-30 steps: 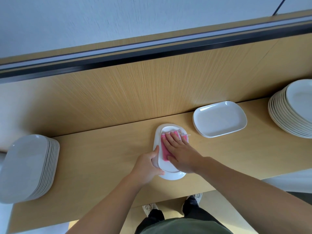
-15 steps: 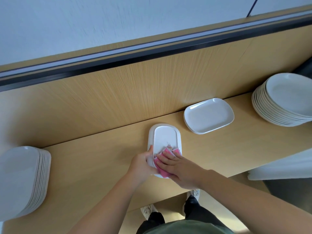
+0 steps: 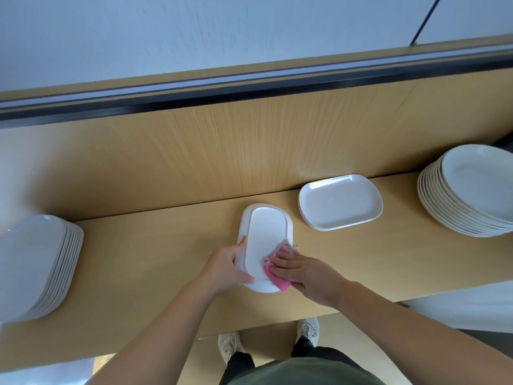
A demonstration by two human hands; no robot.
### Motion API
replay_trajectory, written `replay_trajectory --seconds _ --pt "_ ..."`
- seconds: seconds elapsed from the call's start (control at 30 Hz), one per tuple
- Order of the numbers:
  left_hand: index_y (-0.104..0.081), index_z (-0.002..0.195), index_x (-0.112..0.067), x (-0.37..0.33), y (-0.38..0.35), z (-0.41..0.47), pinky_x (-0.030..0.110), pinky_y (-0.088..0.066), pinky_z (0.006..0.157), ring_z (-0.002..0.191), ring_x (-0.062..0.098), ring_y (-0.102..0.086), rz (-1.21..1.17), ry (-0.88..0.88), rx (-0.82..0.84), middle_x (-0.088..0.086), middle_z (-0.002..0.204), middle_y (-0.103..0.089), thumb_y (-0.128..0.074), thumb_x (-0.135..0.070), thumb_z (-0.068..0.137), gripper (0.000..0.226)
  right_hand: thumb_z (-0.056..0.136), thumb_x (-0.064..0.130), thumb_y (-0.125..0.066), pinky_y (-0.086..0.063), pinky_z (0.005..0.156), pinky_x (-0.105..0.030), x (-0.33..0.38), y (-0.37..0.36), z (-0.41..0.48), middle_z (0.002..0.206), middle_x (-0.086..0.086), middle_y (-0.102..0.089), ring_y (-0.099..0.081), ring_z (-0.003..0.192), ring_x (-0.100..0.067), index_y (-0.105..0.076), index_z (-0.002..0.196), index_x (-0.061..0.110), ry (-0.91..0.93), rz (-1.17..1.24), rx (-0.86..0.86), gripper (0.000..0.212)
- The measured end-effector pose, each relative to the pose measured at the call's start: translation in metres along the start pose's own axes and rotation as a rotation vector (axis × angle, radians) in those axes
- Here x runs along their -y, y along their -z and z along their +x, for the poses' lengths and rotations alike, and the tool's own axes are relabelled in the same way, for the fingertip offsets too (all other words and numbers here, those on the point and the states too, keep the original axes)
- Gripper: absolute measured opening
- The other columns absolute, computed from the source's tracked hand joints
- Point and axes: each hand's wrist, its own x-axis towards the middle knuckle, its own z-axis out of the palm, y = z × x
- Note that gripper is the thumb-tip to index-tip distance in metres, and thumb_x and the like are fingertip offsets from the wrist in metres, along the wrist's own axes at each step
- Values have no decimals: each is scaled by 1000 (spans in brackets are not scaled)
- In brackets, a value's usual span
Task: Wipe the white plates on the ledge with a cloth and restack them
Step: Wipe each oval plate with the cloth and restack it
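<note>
1. Forearms reach in bare from the bottom edge, both converging on the oblong white plate (image 3: pixel 266 240) at the middle of the wooden ledge (image 3: pixel 155 254).
2. Left hand (image 3: pixel 226 269) curls round the plate's left rim, its fingers clasped on it, thumb on top.
3. Right hand (image 3: pixel 301 272) lies flat, palm down, fingers extended and pressing the pink cloth (image 3: pixel 273 275) onto the plate's near right corner.
4. That plate is smooth, glossy and round-ended, sitting on another of the same shape.
5. Just right of it rests a short stack of rounded rectangular plates (image 3: pixel 340 202).
6. A tall stack of round plates (image 3: pixel 469 190) stands at far right; a stack of oblong plates (image 3: pixel 39 265) stands at far left.
7. Ledge and back panel show pale, fine-grained wood.
</note>
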Motion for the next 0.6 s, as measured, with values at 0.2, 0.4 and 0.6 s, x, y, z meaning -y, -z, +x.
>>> replay_trajectory --seconds 0.2,0.4,0.6 --pt "-31 144 -33 -5 -6 -13 30 -54 84 107 16 -59 -231 2 -55 -3 121 -59 -80 -11 54 105 88 12 -64 -41 106 -34 -14 18 -3 133 4 -61 -56 123 -19 -63 129 18 42 -25 -104 42" --pt "-54 125 -22 -11 -1 -22 35 -55 84 101 16 -65 -297 40 -63 -2 111 -67 -78 -7 72 60 93 8 -61 -28 98 0 -16 52 -11 138 28 -43 -47 125 1 -53 138 30 -137 133 -117 50" --pt "-64 105 -22 -36 2 -25 29 -52 69 87 15 -66 -158 108 -162 0 97 -69 -61 -27 91 15 92 4 -62 -38 98 -8 -14 68 -15 135 33 -48 -51 120 10 -52 138 32 -127 221 -223 55"
